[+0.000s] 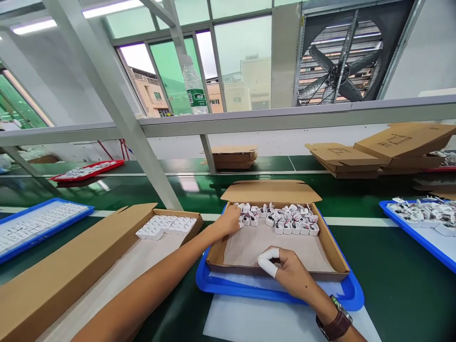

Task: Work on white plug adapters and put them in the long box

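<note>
My left hand (pixel 231 221) reaches into the back left corner of an open cardboard box (pixel 218 256). Its fingers are closed around a small white plastic part among the small white plastic parts with dark and reddish wires (pixel 295 227), which stand in rows at the back; the fingertips are partly hidden. Over the front of the box hangs my right hand (pixel 285 268), white covers on its thumb and index finger. Those two tips meet in a pinch, with nothing visible between them. Beige lining paper (pixel 242 249) shows in the box, which rests on a blue tray (pixel 210 282).
Left stands another cardboard box (pixel 89 256) with white parts (pixel 166 226), beyond it a blue tray (pixel 85 211). Another blue tray (pixel 409 228) of loose parts sits right. A slanted metal post (pixel 149 156) rises left of centre; flattened cartons (pixel 356 152) lie behind.
</note>
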`<state>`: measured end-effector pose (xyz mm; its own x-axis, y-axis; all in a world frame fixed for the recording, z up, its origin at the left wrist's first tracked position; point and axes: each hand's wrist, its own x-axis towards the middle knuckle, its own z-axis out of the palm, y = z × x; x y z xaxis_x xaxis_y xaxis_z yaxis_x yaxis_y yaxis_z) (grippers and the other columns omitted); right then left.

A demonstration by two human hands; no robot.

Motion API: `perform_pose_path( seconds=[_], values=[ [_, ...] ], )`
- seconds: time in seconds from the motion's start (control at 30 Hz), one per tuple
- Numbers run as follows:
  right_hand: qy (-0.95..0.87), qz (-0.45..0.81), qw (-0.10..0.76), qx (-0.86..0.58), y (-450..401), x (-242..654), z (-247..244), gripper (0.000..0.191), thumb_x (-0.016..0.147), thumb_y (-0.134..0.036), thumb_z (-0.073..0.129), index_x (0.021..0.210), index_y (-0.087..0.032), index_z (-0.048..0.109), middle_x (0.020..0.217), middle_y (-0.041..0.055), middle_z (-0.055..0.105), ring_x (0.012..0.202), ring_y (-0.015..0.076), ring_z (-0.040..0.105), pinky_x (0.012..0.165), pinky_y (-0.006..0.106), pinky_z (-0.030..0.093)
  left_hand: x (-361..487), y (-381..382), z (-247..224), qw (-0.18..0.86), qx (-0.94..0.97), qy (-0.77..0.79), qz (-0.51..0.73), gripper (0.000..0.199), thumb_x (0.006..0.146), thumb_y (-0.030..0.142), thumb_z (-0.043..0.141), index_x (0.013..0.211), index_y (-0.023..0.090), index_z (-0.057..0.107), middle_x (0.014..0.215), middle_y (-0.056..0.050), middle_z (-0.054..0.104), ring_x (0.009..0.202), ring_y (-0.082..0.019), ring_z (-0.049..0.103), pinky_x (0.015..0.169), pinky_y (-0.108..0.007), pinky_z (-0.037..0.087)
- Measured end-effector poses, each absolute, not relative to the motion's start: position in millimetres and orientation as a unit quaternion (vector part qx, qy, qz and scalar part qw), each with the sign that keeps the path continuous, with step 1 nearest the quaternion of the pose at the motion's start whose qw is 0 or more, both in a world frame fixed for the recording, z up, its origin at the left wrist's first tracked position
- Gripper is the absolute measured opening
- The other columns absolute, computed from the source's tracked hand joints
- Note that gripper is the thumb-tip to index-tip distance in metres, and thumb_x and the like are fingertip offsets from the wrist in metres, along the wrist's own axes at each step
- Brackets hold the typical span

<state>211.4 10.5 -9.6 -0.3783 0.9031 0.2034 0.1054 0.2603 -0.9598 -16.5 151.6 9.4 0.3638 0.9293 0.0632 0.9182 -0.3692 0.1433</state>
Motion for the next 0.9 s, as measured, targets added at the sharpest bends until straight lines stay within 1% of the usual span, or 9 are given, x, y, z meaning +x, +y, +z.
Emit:
perform_pose_path(
  seconds=[0.13,0.23,0.43,0.5,0.57,0.67,0.77,0.83,0.9],
  values=[
    [-0.671,0.491,0.415,-0.369,9.1,210.5,-7.6,0.015,0.090,-0.025,0.065,0.083,-0.020,0.078,0.087,0.0025,0.074,0.085,0.0190,0.067,0.078,0.029,0.052,-16.8,152.6,3.7,0.027,0.818,0.573,0.041,0.035,0.098,0.033,0.067,0.128,0.016,0.062,0.134,-0.012,0.061,0.119,-0.029,0.062,0.100,-0.052,0.053],
    [-0.667,0.498,0.411,-0.371,9.0,210.7,-6.4,0.013,0.089,-0.028,0.069,0.086,-0.019,0.079,0.088,0.0031,0.074,0.085,0.0194,0.066,0.079,0.030,0.052,-16.3,151.6,-0.3,0.029,0.807,0.589,0.037,0.032,0.097,0.031,0.068,0.125,0.014,0.064,0.133,-0.012,0.062,0.121,-0.030,0.061,0.103,-0.053,0.051],
    [-0.661,0.507,0.408,-0.373,9.0,211.1,-4.8,0.017,0.087,-0.034,0.072,0.085,-0.019,0.080,0.087,0.0042,0.074,0.083,0.0202,0.066,0.078,0.031,0.052,-13.6,144.3,14.3,0.088,0.779,0.611,0.115,0.035,0.095,0.027,0.070,0.127,0.013,0.062,0.131,-0.014,0.063,0.118,-0.030,0.063,0.101,-0.053,0.052],
    [-0.656,0.509,0.414,-0.372,9.3,210.7,-6.1,0.018,0.087,-0.035,0.072,0.083,-0.019,0.079,0.085,0.0041,0.074,0.083,0.0204,0.067,0.077,0.031,0.052,-11.3,132.5,26.4,0.115,0.771,0.602,0.174,0.049,0.092,0.021,0.070,0.138,0.012,0.054,0.135,-0.018,0.060,0.121,-0.032,0.062,0.103,-0.050,0.052],
    [-0.647,0.512,0.427,-0.369,10.3,210.5,-8.9,0.020,0.087,-0.037,0.073,0.082,-0.019,0.078,0.085,0.0044,0.074,0.085,0.0212,0.068,0.079,0.032,0.054,-6.2,112.3,37.6,0.147,0.767,0.579,0.236,0.066,0.091,0.016,0.067,0.150,0.010,0.039,0.138,-0.020,0.058,0.121,-0.029,0.063,0.102,-0.041,0.053],
    [-0.619,0.516,0.458,-0.374,13.5,212.1,-14.3,0.031,0.091,-0.048,0.067,0.097,-0.020,0.077,0.094,0.0065,0.076,0.087,0.0222,0.072,0.084,0.037,0.057,5.4,71.0,46.1,0.209,0.767,0.525,0.306,0.073,0.094,0.021,0.060,0.158,0.014,0.024,0.133,-0.015,0.062,0.112,-0.020,0.068,0.097,-0.031,0.056],
    [-0.569,0.523,0.509,-0.379,16.8,216.2,-17.7,0.044,0.094,-0.056,0.060,0.119,-0.021,0.071,0.106,0.0087,0.077,0.083,0.0214,0.075,0.086,0.042,0.061,14.8,34.0,43.0,0.322,0.752,0.427,0.384,0.072,0.090,0.025,0.065,0.154,0.018,0.035,0.123,-0.010,0.069,0.104,-0.020,0.068,0.095,-0.033,0.056],
    [-0.537,0.527,0.541,-0.375,17.8,218.9,-18.0,0.045,0.094,-0.056,0.064,0.121,-0.022,0.071,0.106,0.0088,0.079,0.081,0.0215,0.076,0.087,0.044,0.062,17.1,19.9,37.2,0.347,0.754,0.391,0.398,0.068,0.085,0.024,0.071,0.148,0.020,0.046,0.114,-0.007,0.072,0.097,-0.020,0.066,0.093,-0.036,0.055],
    [-0.530,0.518,0.559,-0.371,17.5,220.4,-17.1,0.038,0.091,-0.051,0.071,0.116,-0.022,0.074,0.103,0.0087,0.080,0.085,0.0229,0.077,0.089,0.045,0.063,16.6,14.5,30.9,0.310,0.774,0.394,0.387,0.061,0.083,0.023,0.074,0.141,0.022,0.055,0.108,-0.006,0.071,0.091,-0.020,0.064,0.091,-0.037,0.054]
  ],
)
